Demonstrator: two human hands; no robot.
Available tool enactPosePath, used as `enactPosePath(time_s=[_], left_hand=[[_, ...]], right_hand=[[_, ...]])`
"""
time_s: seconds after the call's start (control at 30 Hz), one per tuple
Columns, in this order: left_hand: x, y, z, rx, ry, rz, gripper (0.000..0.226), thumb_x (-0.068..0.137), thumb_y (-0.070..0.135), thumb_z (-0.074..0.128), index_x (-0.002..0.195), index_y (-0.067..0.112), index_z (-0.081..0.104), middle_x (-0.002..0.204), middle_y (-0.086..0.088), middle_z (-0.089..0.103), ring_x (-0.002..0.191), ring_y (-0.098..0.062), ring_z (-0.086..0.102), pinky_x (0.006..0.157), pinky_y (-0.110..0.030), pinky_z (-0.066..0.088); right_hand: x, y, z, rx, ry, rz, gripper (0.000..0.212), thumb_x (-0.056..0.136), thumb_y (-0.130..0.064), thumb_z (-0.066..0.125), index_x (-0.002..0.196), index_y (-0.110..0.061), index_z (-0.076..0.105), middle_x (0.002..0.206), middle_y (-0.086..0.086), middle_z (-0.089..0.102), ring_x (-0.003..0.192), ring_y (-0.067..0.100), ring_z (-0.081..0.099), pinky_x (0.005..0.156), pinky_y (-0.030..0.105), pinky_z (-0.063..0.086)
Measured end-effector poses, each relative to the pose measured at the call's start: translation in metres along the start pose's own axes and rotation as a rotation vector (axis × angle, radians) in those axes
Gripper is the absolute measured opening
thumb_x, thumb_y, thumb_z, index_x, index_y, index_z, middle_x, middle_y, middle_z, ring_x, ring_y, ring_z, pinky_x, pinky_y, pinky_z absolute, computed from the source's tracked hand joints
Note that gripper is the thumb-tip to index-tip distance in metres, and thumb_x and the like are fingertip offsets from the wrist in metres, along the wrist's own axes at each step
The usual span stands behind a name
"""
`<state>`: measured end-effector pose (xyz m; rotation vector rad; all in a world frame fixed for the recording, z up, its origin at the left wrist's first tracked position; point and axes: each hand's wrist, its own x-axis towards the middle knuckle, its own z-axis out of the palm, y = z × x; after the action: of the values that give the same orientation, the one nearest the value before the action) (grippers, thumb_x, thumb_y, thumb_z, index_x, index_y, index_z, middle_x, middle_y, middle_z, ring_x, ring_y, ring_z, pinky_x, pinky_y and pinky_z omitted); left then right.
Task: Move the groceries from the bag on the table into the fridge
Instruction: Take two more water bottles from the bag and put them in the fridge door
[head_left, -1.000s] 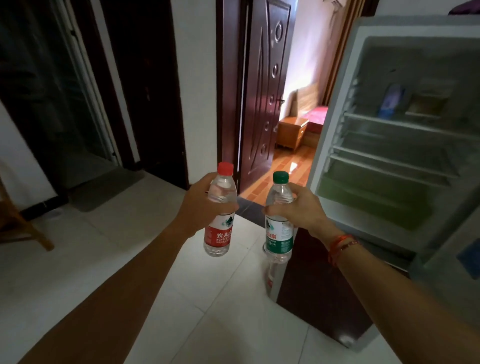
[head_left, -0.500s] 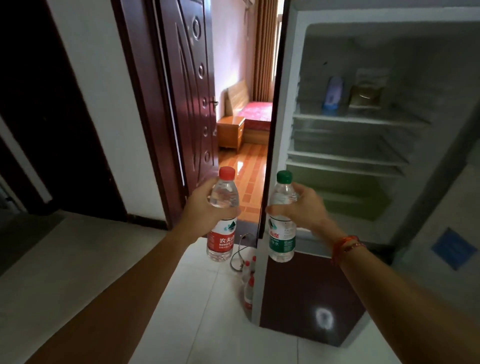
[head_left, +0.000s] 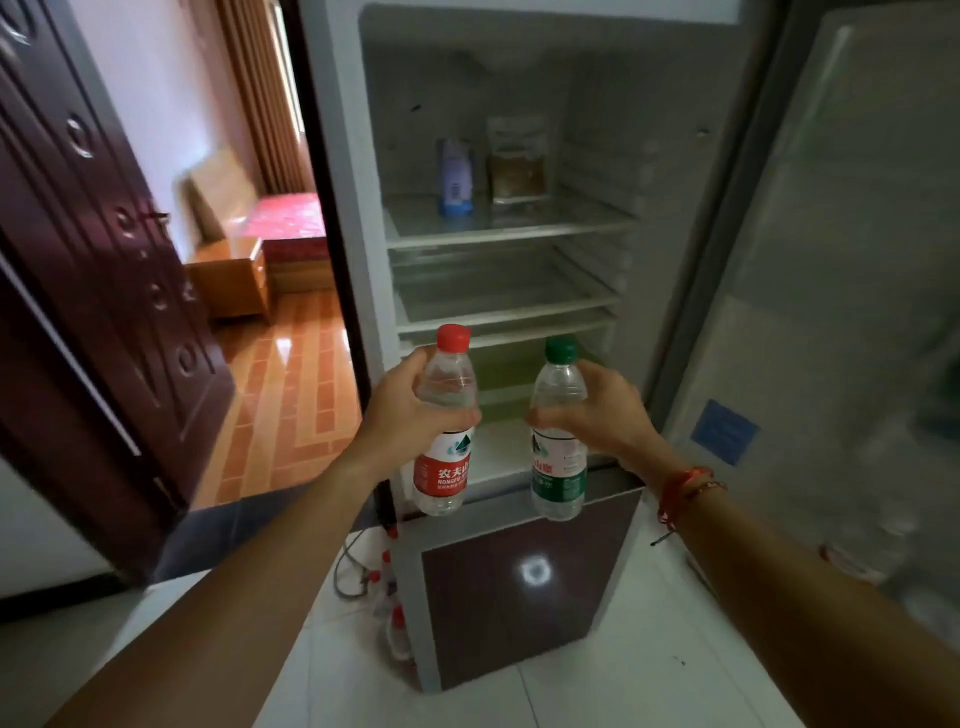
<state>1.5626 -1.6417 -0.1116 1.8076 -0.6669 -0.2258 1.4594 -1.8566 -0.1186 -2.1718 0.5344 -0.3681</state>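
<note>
My left hand (head_left: 410, 410) grips a clear water bottle with a red cap and red label (head_left: 444, 467). A second water bottle, green-capped and green-labelled (head_left: 558, 467), is held upright in my right hand (head_left: 602, 415). Both bottles hang side by side in front of the open fridge (head_left: 343, 156), level with its bottom compartment. The top glass shelf (head_left: 571, 223) carries a blue-white carton (head_left: 456, 176) and a brown packet (head_left: 518, 166). The two shelves below it look bare. The bag and the table are out of view.
The fridge door (head_left: 841, 260) stands open on the right, with a blue sticker on it. The dark lower fridge door (head_left: 519, 587) is closed. Bottles and a cable (head_left: 363, 577) lie on the floor left of the fridge. A dark wooden door (head_left: 104, 260) opens to a bedroom.
The view has swung right and closer, so the fridge now fills the middle. Both hands, still holding their bottles, have come in front of the fridge's lower opening.
</note>
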Motion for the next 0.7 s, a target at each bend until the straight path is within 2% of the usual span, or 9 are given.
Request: enactPosePath(time_s=[0.07,0.17,0.27,0.33,0.43,0.5,0.57,0.7], left_hand=[[0.018,0.001,0.015,-0.024,-0.06,0.007,0.049,0.067,0.015,0.088,0.103,0.035,0.061,0.099,0.007,0.073,0.09,-0.012,0.071,0.082,-0.04,0.057],[0.04,0.005,0.038,-0.06,-0.176,0.035,0.046,0.07,0.011,0.086,0.097,0.036,0.058,0.095,0.009,0.07,0.083,-0.005,0.069,0.074,-0.029,0.055],[0.061,0.008,0.058,-0.093,-0.289,0.057,0.046,0.07,0.006,0.084,0.095,0.033,0.058,0.089,0.01,0.069,0.073,-0.001,0.069,0.066,-0.022,0.05],[0.075,0.007,0.07,-0.114,-0.363,0.065,0.045,0.069,0.003,0.085,0.096,0.028,0.06,0.086,0.008,0.07,0.072,0.0,0.069,0.066,-0.023,0.051],[0.093,0.007,0.09,-0.128,-0.464,0.073,0.041,0.068,0.006,0.086,0.096,0.024,0.061,0.088,0.005,0.071,0.078,-0.01,0.071,0.072,-0.031,0.055],[0.099,0.01,0.103,-0.142,-0.53,0.096,0.042,0.068,0.008,0.086,0.092,0.029,0.058,0.091,0.007,0.07,0.085,-0.015,0.07,0.077,-0.035,0.055],[0.099,0.014,0.116,-0.168,-0.597,0.115,0.044,0.069,0.008,0.086,0.096,0.03,0.059,0.096,0.007,0.069,0.089,-0.015,0.069,0.079,-0.036,0.054],[0.094,0.02,0.14,-0.217,-0.712,0.169,0.048,0.069,0.006,0.086,0.106,0.026,0.061,0.098,0.006,0.071,0.087,-0.011,0.069,0.074,-0.029,0.054]], right_hand=[[-0.001,0.01,-0.012,-0.013,0.058,0.06,0.044,0.065,-0.037,0.087,0.102,-0.029,0.065,0.093,-0.011,0.069,0.086,0.012,0.067,0.069,0.028,0.054],[-0.006,0.023,-0.027,-0.025,0.151,0.137,0.05,0.065,-0.038,0.088,0.108,-0.025,0.067,0.098,-0.007,0.072,0.088,0.016,0.07,0.074,0.034,0.059],[-0.013,0.03,-0.038,-0.03,0.256,0.225,0.047,0.067,-0.035,0.089,0.107,-0.027,0.064,0.095,-0.008,0.069,0.084,0.013,0.068,0.071,0.029,0.054],[-0.02,0.032,-0.044,-0.036,0.324,0.277,0.046,0.067,-0.034,0.089,0.104,-0.03,0.062,0.091,-0.012,0.068,0.081,0.01,0.067,0.072,0.03,0.055],[-0.034,0.037,-0.051,-0.039,0.404,0.353,0.047,0.066,-0.035,0.089,0.105,-0.03,0.063,0.093,-0.011,0.07,0.085,0.013,0.069,0.077,0.033,0.057],[-0.047,0.038,-0.054,-0.036,0.467,0.4,0.052,0.067,-0.035,0.089,0.112,-0.028,0.063,0.098,-0.007,0.071,0.09,0.017,0.07,0.08,0.035,0.058],[-0.062,0.038,-0.056,-0.042,0.525,0.447,0.061,0.067,-0.035,0.089,0.121,-0.024,0.062,0.102,-0.005,0.07,0.093,0.019,0.069,0.081,0.035,0.057],[-0.092,0.04,-0.06,-0.033,0.642,0.54,0.083,0.065,-0.037,0.091,0.137,-0.017,0.057,0.12,0.001,0.069,0.105,0.023,0.068,0.092,0.044,0.057]])
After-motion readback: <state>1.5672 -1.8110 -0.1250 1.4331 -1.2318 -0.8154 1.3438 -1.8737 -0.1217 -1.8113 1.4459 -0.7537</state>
